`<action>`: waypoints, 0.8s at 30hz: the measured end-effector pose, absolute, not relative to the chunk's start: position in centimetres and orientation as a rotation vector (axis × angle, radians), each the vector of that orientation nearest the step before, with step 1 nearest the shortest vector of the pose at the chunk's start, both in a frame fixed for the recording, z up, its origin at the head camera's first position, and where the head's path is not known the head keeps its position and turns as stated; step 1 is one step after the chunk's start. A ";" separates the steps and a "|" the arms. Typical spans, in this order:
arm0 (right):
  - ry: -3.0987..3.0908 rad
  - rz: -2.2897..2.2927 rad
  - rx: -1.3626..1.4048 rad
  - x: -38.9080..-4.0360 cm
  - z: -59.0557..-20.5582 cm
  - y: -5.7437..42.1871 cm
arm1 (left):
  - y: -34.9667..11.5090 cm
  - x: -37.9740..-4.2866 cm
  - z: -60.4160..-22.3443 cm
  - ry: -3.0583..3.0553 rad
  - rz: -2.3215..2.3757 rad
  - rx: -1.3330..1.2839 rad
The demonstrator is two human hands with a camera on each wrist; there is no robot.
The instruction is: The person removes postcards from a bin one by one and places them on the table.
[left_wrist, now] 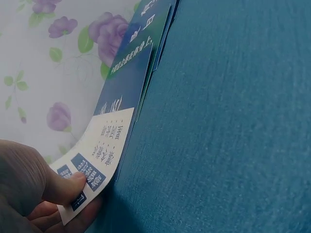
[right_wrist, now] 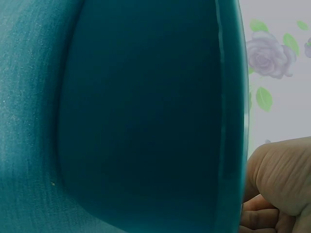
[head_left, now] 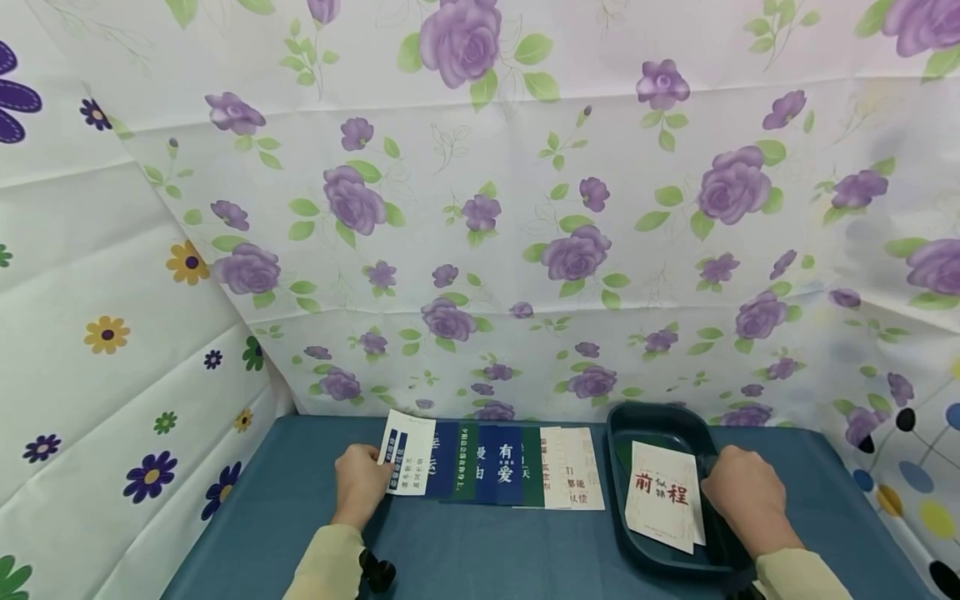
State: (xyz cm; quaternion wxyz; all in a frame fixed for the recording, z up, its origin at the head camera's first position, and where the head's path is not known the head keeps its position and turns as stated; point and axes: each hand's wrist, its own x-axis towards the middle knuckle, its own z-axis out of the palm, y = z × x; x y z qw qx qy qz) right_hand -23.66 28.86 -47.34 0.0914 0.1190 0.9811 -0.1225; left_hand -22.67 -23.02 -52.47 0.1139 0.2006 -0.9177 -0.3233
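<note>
My left hand pinches a white card printed with dark blue blocks and characters. In the left wrist view, the thumb presses on the card's face with fingers underneath, and the card bends upward at the held end. It overlaps a row of blue and green cards, with cream cards at the right end. My right hand grips the right rim of a dark teal tray, fingers curled at its edge. Inside the tray, a cream card with red characters lies over other cards.
A blue-grey cloth covers the table. Behind it rises a white curtain with purple roses; another flowered cloth hangs at the left. The row of cards lies close to the back curtain, left of the tray.
</note>
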 end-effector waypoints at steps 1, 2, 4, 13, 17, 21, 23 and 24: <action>2.915 -0.361 0.356 -23.7 -47.3 28.9 | -23.0 -22.7 -52.4 -2.691 -0.944 0.572; 2.917 -0.356 0.359 -23.7 -47.3 28.9 | -22.9 -22.6 -52.4 -2.693 -0.938 0.557; 2.921 -0.346 0.368 -23.7 -47.4 28.9 | -22.7 -22.6 -52.3 -2.695 -0.934 0.536; 2.916 -0.346 0.376 -23.8 -47.5 28.8 | -22.3 -22.9 -52.1 -2.755 -0.832 0.567; 2.914 -0.347 0.372 -23.8 -47.5 28.8 | -22.3 -23.0 -51.8 -2.777 -0.808 0.603; 2.912 -0.342 0.375 -23.8 -47.5 28.9 | -22.4 -23.0 -51.8 -2.818 -0.745 0.641; 2.916 -0.339 0.373 -23.8 -47.5 28.9 | -22.4 -23.0 -51.8 -2.842 -0.707 0.669; 2.918 -0.337 0.370 -23.9 -47.5 29.0 | -22.4 -23.1 -51.7 -2.853 -0.676 0.685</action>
